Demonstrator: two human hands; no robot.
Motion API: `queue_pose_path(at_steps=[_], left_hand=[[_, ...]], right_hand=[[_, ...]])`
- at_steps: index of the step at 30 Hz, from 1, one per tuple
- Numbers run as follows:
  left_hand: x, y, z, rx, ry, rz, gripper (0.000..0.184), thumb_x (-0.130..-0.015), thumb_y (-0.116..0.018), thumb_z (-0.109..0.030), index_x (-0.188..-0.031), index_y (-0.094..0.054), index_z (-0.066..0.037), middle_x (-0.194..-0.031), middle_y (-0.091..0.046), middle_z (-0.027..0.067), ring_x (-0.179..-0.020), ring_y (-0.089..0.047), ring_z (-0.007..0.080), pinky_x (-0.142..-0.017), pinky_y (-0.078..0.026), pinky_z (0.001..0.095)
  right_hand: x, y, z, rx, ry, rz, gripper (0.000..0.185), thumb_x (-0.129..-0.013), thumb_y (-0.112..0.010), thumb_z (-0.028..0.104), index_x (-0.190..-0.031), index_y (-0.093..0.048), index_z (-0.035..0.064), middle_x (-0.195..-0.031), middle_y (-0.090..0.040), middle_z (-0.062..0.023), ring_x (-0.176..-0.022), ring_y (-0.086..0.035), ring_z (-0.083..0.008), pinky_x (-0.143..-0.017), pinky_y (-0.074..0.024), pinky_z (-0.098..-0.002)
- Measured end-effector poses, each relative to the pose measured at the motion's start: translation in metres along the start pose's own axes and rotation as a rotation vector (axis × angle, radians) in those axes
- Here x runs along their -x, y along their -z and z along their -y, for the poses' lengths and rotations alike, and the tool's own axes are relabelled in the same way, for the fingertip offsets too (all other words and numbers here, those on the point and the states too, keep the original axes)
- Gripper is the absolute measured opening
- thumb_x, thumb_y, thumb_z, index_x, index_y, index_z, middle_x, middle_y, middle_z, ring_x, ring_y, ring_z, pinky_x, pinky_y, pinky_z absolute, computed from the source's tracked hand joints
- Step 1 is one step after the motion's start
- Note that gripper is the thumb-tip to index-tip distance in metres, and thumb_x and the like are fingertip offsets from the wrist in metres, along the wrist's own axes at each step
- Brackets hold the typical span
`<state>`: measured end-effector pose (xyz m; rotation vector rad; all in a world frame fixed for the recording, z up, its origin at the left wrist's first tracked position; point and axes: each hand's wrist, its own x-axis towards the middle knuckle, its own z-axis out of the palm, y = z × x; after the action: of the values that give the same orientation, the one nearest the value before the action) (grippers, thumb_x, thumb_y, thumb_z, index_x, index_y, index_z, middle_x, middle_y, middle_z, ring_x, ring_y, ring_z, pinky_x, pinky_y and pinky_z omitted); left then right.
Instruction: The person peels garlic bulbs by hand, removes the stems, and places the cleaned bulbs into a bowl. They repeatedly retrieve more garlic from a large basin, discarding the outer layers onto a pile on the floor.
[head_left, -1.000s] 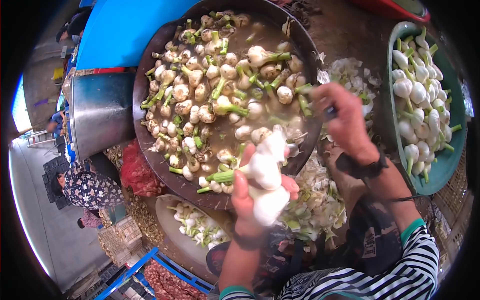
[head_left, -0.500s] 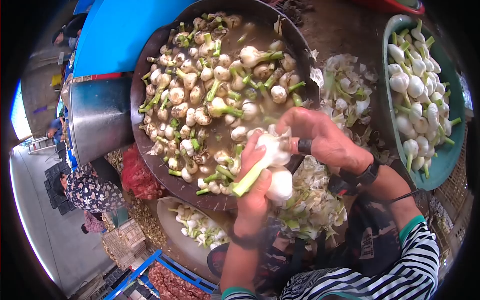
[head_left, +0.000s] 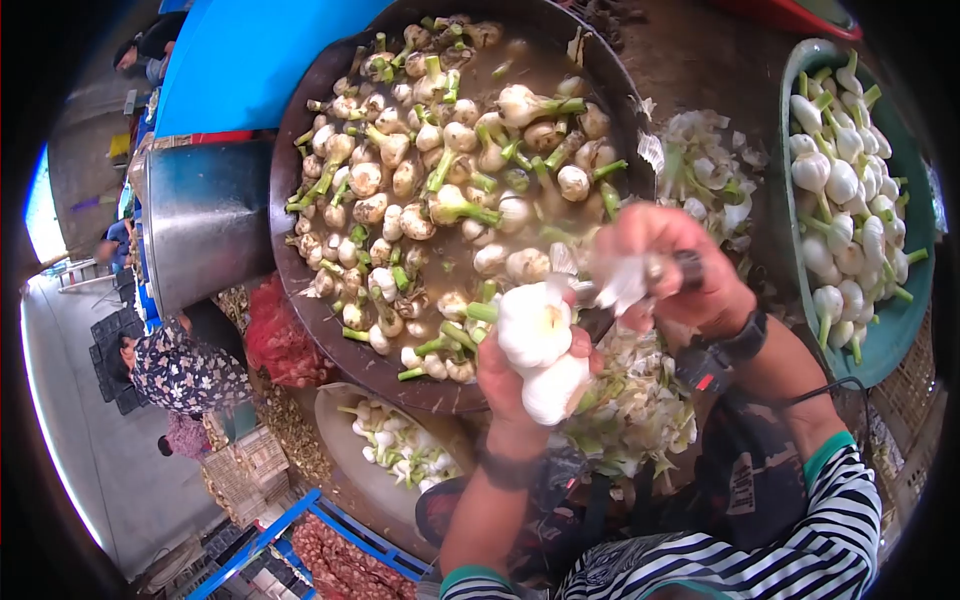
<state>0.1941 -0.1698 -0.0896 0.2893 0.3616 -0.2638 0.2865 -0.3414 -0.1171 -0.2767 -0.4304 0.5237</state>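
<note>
My left hand [head_left: 507, 385] is closed around two white garlic bulbs, an upper bulb [head_left: 535, 325] with its root end facing up and a lower bulb [head_left: 555, 390]. Part of a green stem pokes out at the left. Just right of them, my right hand [head_left: 695, 285] pinches loose papery garlic skin [head_left: 625, 285], blurred by motion and apart from the bulbs. Both hands are over the near edge of a large dark basin [head_left: 290, 265], where many dirt-stained garlic bulbs with cut green stems lie in brown water.
At the right stands a green tub [head_left: 910, 310] of clean white garlic. Peelings [head_left: 640, 400] are heaped below my hands. A pale bowl [head_left: 330, 425] of smaller garlic, a red mesh bag [head_left: 285, 340] and a metal container [head_left: 205, 225] surround the basin. Another person [head_left: 190, 370] is at left.
My left hand has turned the bulbs so the root end shows instead of the long stem. The right hand has pulled away rightward with a piece of skin. The view has shifted slightly.
</note>
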Motion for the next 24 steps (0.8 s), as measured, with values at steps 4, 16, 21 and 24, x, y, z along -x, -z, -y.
queue_pose_path(at_steps=[4, 16, 21, 24], left_hand=[[0.001, 0.005, -0.005, -0.132, 0.013, 0.006, 0.059, -0.087, -0.045, -0.052, -0.125, -0.047, -0.006, -0.125, -0.05, 0.0141, -0.081, -0.058, 0.0262, -0.064, -0.048, 0.0453], [0.001, -0.017, -0.008, -0.285, -0.015, -0.17, 0.065, -0.084, -0.046, -0.05, -0.119, -0.046, 0.004, -0.079, -0.061, 0.0151, -0.072, -0.061, 0.0252, -0.064, -0.05, 0.0368], [0.026, -0.03, -0.066, -0.419, -0.119, -0.269, 0.057, -0.085, -0.051, -0.042, -0.121, -0.048, 0.002, -0.109, -0.058, 0.0181, -0.072, -0.063, 0.0281, -0.06, -0.054, 0.0461], [0.068, -0.052, -0.138, -0.666, -0.322, -0.402, 0.05, -0.085, -0.052, -0.032, -0.121, -0.047, 0.001, -0.099, -0.062, 0.0171, -0.07, -0.064, 0.0288, -0.057, -0.056, 0.0454]], right_hand=[[0.011, 0.004, 0.074, 0.454, 0.208, -0.342, 0.027, -0.081, -0.068, 0.028, -0.088, -0.047, 0.011, -0.082, -0.048, -0.0033, -0.074, -0.051, -0.0104, -0.044, -0.0395, -0.02], [-0.009, 0.011, 0.073, 1.584, 0.06, -0.493, 0.055, -0.06, -0.039, -0.02, -0.104, -0.062, 0.0023, -0.073, -0.056, -0.0068, -0.067, -0.053, -0.015, -0.062, -0.0443, -0.0262], [-0.075, 0.03, 0.06, 1.982, 0.14, -0.115, 0.041, -0.068, -0.054, -0.007, -0.107, -0.06, 0.0024, -0.099, -0.061, -0.0156, -0.094, -0.056, -0.031, -0.083, -0.0452, -0.038], [-0.118, 0.055, 0.051, 2.101, -0.371, -0.16, 0.039, -0.07, -0.058, 0.001, -0.109, -0.059, 0.0041, -0.106, -0.06, -0.0184, -0.106, -0.054, -0.0344, -0.093, -0.0416, -0.0392]])
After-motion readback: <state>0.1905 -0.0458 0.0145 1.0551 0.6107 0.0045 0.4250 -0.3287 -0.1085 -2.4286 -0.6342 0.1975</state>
